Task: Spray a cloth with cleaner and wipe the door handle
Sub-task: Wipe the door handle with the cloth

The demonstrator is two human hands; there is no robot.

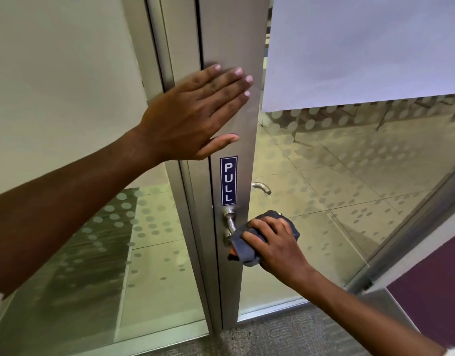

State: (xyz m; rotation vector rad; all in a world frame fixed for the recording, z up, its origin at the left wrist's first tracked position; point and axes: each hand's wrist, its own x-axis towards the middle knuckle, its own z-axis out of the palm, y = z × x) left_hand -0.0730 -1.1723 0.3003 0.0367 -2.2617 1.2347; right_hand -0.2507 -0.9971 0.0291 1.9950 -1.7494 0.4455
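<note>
A metal lever door handle (230, 222) sits on the silver door stile (229, 47), just below a blue PULL sticker (228, 181). My right hand (275, 242) grips a dark blue-grey cloth (243, 249) wrapped around the lever's outer part, so most of the lever is hidden. My left hand (195, 111) lies flat with fingers spread against the stile above the sticker. No spray bottle is in view.
The glass door pane (349, 176) with frosted dots extends to the right, with a second handle (262, 187) visible through it on the far side. A fixed glass panel (118, 253) stands to the left. Grey carpet (285, 337) lies below.
</note>
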